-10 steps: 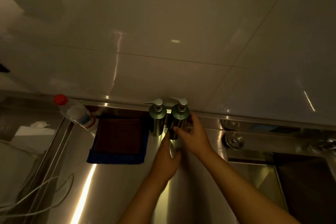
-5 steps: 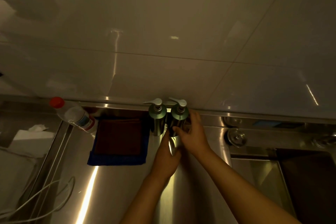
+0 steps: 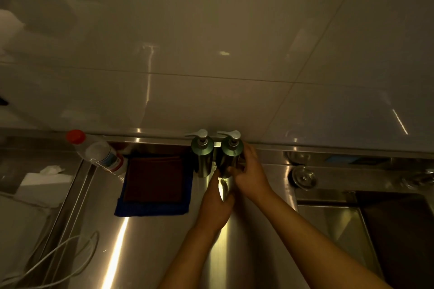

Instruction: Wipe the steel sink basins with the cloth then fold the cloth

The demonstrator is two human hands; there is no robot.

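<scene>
- Gripping the right-hand pump dispenser, your right hand wraps its fingers round the far side of the steel bottle with the thumb across the near side, seemingly to steady or shift it against the wall.
- Your left hand sits just below and in front of the same bottle, fingers reaching up to its base; whether they actually hold it or only touch it, you cannot tell from this angle.
- A second pump dispenser stands upright, touching or almost touching the first, just left of your hands.
- The cloth is in neither hand: it lies flat on the steel surface left of your left hand, a dark red square folded over a blue one. It looks already folded and parked, so judge the job as at or near its end.
- The sink basin opens to the right of your right forearm, well apart from the cloth.
- Further left, past the cloth, a red-capped plastic bottle leans at a tilt, and a white cable loops near the surface edge.
</scene>
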